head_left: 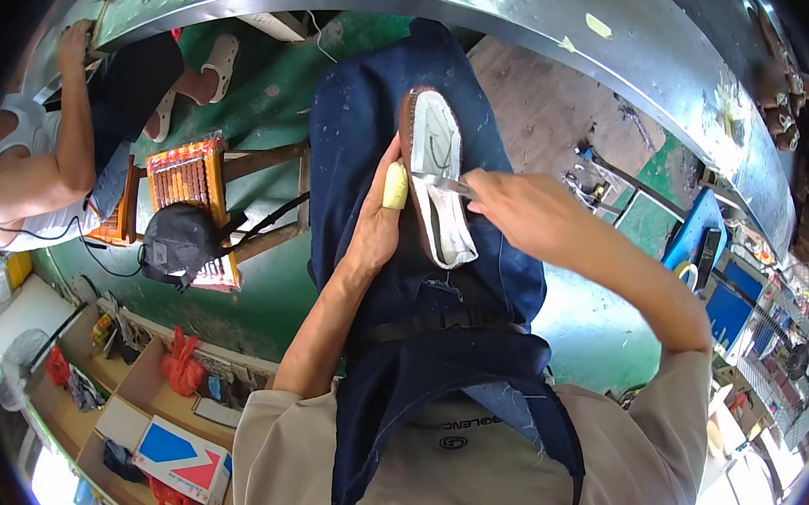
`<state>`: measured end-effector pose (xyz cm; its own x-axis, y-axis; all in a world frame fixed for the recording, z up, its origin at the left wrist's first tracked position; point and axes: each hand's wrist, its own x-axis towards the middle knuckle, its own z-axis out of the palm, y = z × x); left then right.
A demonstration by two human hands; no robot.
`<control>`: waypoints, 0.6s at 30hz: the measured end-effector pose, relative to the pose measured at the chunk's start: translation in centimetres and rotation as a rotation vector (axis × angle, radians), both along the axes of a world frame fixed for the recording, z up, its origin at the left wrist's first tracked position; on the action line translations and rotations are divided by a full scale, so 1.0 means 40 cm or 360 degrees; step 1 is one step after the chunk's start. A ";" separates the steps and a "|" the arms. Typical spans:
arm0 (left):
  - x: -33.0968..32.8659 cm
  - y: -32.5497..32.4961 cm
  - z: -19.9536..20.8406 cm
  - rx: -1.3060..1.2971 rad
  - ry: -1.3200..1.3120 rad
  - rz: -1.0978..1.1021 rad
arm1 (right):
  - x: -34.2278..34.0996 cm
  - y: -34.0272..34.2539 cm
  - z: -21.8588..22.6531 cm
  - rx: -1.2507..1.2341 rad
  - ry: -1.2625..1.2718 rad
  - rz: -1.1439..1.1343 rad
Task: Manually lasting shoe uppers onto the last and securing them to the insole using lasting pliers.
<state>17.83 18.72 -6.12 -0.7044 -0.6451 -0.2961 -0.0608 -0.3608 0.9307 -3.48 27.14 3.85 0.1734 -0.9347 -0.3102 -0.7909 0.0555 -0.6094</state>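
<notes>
On my lap, over a dark blue apron (pixel 356 96), lies a brown shoe upper (pixel 407 121) with stitching round its toe and a white lining or inner sole (pixel 438 128) facing up. My left hand (pixel 373 241) grips its left side, and a yellow wrap (pixel 395 186) covers the thumb. The fingers behind the shoe are hidden. In my right hand (pixel 524 211) is a flat metal tool (pixel 444 184) like a blade, reaching across the middle of the shoe. Its exact kind is unclear, and the fingers are closed round its near end.
A metal-edged workbench (pixel 265 1) curves across the far side. To the left, another person (pixel 42 165) sits at it. Beside that person stands a stool with a beaded seat mat (pixel 187 164) and a black bag (pixel 179 242). Shelves (pixel 143 402) are lower left; a wire fan guard (pixel 796 356) is right.
</notes>
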 end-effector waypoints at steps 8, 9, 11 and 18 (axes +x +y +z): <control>0.002 0.019 0.009 0.0736 0.0365 0.0286 | 0.054 -0.029 -0.034 0.0042 0.0187 0.0073; 0.002 0.013 0.011 0.0870 0.0544 0.0294 | 0.062 -0.022 -0.050 0.0092 0.0122 -0.0043; -0.009 0.005 0.010 0.0834 0.0504 0.0300 | 0.105 0.012 -0.089 0.0042 0.0057 -0.0184; -0.010 0.002 -0.037 0.0151 -0.0145 0.0220 | 0.136 -0.017 -0.091 0.0642 -0.1084 -0.1061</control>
